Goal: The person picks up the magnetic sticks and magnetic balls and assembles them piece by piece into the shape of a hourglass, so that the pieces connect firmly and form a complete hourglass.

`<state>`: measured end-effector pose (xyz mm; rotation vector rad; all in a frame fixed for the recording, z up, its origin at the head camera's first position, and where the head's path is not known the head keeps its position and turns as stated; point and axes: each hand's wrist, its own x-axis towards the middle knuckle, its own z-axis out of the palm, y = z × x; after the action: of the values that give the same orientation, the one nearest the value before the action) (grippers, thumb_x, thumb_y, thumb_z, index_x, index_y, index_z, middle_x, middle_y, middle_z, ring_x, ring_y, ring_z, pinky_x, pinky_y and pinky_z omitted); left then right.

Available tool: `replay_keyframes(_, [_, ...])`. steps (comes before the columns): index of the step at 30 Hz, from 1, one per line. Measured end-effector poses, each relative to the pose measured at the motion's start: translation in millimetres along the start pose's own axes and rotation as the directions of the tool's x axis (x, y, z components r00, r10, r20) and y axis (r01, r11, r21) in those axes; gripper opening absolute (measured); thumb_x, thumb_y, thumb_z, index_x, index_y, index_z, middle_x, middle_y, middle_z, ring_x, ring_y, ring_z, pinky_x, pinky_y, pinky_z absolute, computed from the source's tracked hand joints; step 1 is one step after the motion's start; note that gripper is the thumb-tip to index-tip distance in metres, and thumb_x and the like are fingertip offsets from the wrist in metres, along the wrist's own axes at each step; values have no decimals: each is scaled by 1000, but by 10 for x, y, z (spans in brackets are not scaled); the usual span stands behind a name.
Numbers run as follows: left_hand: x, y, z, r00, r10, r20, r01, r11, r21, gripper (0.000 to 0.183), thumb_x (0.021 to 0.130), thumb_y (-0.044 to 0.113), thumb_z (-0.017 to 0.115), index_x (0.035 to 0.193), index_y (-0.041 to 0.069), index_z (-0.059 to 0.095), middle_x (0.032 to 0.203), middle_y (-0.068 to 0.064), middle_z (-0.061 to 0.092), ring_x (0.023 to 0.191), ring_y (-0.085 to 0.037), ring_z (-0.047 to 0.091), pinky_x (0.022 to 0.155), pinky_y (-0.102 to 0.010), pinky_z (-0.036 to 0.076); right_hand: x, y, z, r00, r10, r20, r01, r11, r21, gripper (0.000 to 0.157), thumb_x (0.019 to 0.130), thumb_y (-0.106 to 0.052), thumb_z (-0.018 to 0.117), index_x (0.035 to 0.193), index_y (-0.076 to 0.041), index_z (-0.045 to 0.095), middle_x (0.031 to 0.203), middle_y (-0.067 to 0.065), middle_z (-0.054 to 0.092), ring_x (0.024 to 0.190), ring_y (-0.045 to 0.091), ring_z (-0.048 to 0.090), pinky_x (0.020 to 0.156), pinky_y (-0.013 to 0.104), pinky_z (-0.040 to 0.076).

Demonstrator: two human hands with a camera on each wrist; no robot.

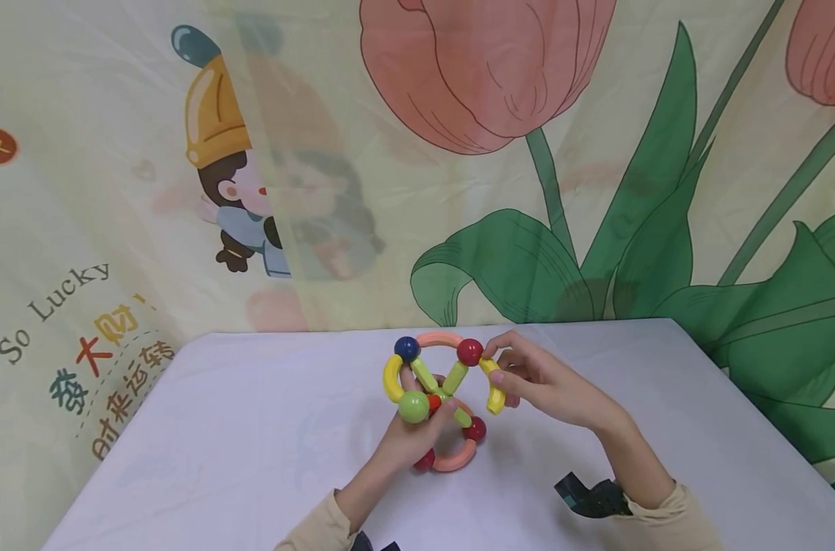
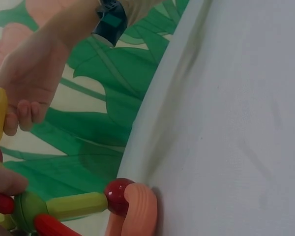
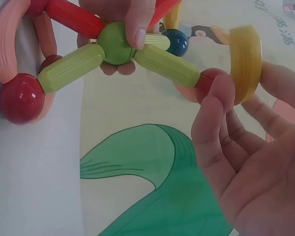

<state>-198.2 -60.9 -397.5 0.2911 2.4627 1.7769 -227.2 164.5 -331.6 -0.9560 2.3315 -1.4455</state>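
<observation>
My left hand [image 1: 412, 438] grips a ball-and-stick construction toy by its middle, with fingers and thumb around the green center ball [image 3: 115, 43]. Green and red straight sticks spread from that ball. The outer balls include a blue ball [image 1: 407, 349], a light green ball [image 1: 413, 406] and several red ones, joined by curved pink and yellow sticks. My right hand [image 1: 551, 384] pinches a yellow curved stick [image 1: 494, 386], one end of which meets the upper right red ball [image 1: 470, 352]. In the right wrist view, a fingertip overlaps this red ball. The stick's other end points down, free.
A white-covered table [image 1: 252, 428] lies beneath the hands. Behind it hangs a printed cloth [image 1: 486, 260] with tulips, leaves and a cartoon figure. Dark straps [image 1: 592, 497] sit at the wrists, by the beige sleeves [image 1: 672, 520].
</observation>
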Motion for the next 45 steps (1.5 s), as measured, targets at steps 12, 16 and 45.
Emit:
replay_keyframes(12, [-16,28,66,998,2,-59,-4,1000,-21,49,90,25,61,128,13,32,118,-9,51,109,-22,55,95,-47,47,47,-16,100,999,-6,31,4,996,87,28,96,-15,53,119,-9,38,79,16,57,65,27,57,65,33,52])
replay_keyframes(16, [-24,38,88,996,25,-83,-25,1000,-3,52,91,22,61,129,14,28,117,-8,51,107,-21,57,95,-45,48,58,-26,130,1000,-7,20,5,995,100,29,96,-15,53,119,-9,37,76,16,56,64,29,56,64,32,51])
replay_keyframes(45, [-94,82,165,978,77,-193,-52,990,133,59,83,9,68,125,15,27,110,-4,48,104,-18,46,97,-52,39,48,-155,312,998,52,-47,-49,996,74,30,94,-24,58,110,-12,36,83,9,62,67,35,57,62,30,52])
